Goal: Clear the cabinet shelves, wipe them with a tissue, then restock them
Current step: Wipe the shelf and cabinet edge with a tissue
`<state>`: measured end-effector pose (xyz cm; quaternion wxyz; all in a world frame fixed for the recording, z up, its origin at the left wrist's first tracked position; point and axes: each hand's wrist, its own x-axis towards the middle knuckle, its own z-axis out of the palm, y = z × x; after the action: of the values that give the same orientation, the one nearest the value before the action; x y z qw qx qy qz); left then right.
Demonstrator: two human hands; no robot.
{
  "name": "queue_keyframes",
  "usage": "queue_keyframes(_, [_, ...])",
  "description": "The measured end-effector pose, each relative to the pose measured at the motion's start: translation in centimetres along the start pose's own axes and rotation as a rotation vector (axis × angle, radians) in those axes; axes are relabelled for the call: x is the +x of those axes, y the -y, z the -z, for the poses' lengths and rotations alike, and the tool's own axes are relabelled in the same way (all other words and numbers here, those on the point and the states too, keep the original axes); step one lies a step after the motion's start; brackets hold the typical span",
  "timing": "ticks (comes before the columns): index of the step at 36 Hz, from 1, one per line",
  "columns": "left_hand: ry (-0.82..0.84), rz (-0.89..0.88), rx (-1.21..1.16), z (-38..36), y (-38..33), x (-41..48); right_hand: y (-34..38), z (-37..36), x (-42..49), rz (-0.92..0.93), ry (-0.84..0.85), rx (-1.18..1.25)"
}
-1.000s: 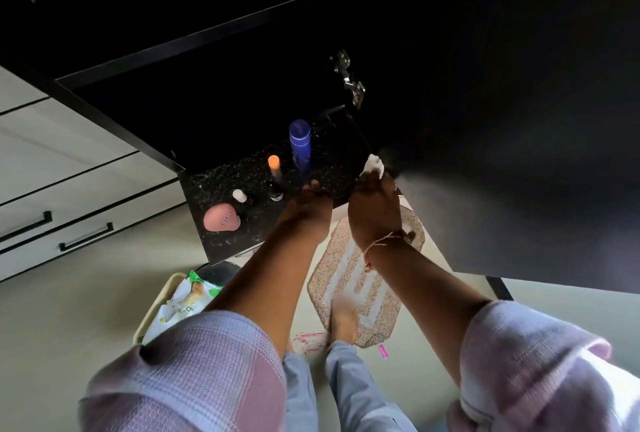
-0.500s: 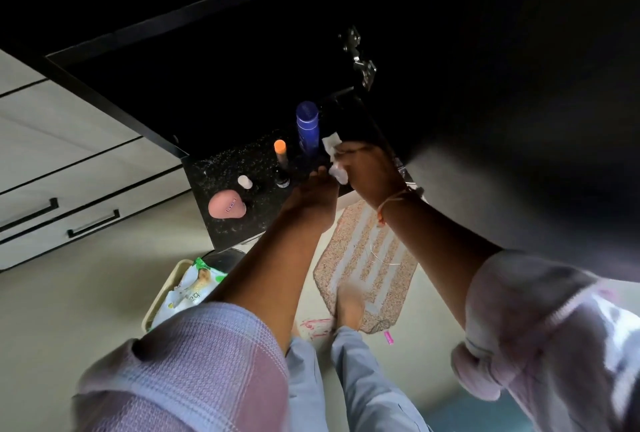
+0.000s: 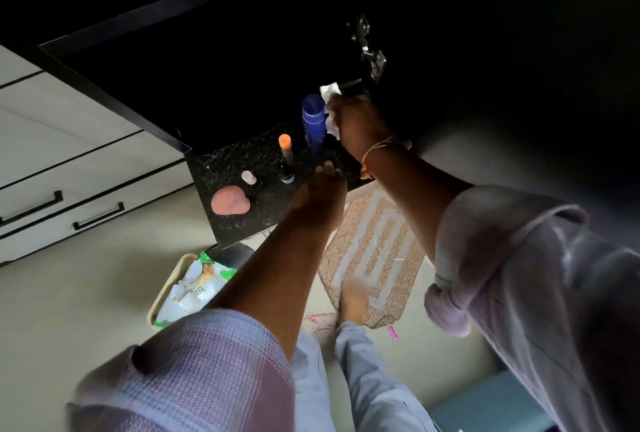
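My right hand (image 3: pixel 360 123) is raised toward the dark open cabinet (image 3: pixel 242 61), shut on a crumpled white tissue (image 3: pixel 329 90). My left hand (image 3: pixel 318 196) rests on the edge of the black speckled counter (image 3: pixel 242 158); whether it holds anything is hidden. On the counter stand a tall blue bottle (image 3: pixel 313 123), an orange-capped tube (image 3: pixel 285 147), a small dark bottle (image 3: pixel 287 175), a small white-capped item (image 3: pixel 248 177) and a pink rounded case (image 3: pixel 230 200). The cabinet interior is too dark to see its shelves.
A metal hinge (image 3: pixel 372 57) sits beside the cabinet opening and its dark open door (image 3: pixel 502 92) hangs at right. White drawers (image 3: pixel 69 189) are on the left. Below lie a tray of packets (image 3: pixel 190 288), a beige floor mat (image 3: pixel 374 258) and my feet.
My right hand has lifted the tissue from the counter edge up and toward the cabinet, past the blue bottle. My left hand has stayed on the counter edge.
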<state>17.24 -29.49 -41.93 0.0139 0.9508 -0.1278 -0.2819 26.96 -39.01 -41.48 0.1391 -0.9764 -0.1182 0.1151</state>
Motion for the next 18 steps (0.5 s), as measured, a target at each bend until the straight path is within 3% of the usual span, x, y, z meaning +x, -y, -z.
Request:
queue_keyframes(6, [-0.030, 0.009, -0.053, 0.5, 0.2, 0.0, -0.2, -0.5, -5.6, 0.188, -0.046, 0.110])
queue_keyframes(8, [-0.045, 0.004, -0.059, 0.5, 0.3, -0.1, -0.9, -1.1, -8.0, 0.233, -0.082, 0.039])
queue_keyframes(10, [-0.049, -0.008, -0.053, 0.5, 0.3, -0.1, -2.0, -2.1, -9.8, 0.161, -0.040, -0.093])
queue_keyframes(13, [-0.013, -0.007, -0.036, 0.3, 0.3, -0.3, -3.4, -3.2, -10.9, -0.017, 0.034, -0.093])
queue_keyframes(16, [0.033, -0.001, -0.040, 0.2, 0.5, -0.2, -3.8, -3.1, -11.1, -0.200, -0.059, -0.093])
queue_keyframes(18, [0.050, 0.002, -0.049, 0.3, 0.5, -0.2, -3.3, -3.3, -11.2, -0.222, -0.083, -0.111])
